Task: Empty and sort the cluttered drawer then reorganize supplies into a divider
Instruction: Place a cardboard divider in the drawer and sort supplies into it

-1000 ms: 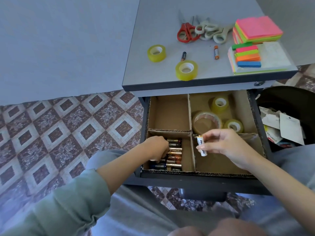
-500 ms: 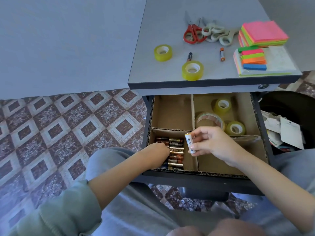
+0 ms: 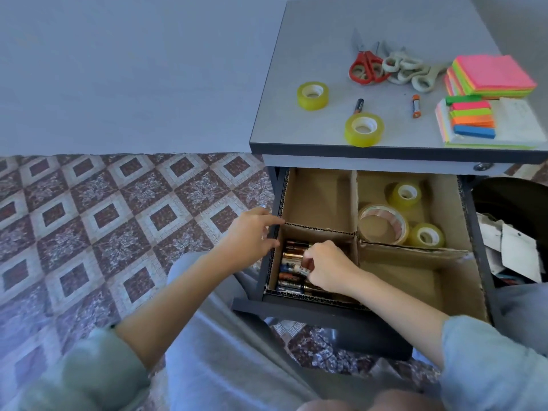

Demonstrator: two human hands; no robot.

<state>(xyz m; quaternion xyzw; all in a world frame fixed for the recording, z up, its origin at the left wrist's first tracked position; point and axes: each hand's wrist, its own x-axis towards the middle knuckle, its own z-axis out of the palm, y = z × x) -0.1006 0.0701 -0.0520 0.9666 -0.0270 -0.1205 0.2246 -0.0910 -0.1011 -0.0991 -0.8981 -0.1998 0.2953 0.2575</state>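
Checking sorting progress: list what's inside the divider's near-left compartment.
A row of batteries lying side by side; the right hand pinches a white battery among them. The hand hides whatever lies further right.

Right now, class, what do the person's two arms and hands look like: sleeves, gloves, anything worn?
Both the left hand and the right hand are bare, without gloves. The left sleeve is soft grey-green, bunched up near the elbow; the right sleeve is pale blue-grey, also pushed up. No watch shows.

No legible txt; print on held battery [image 3: 304, 270] too blurry.
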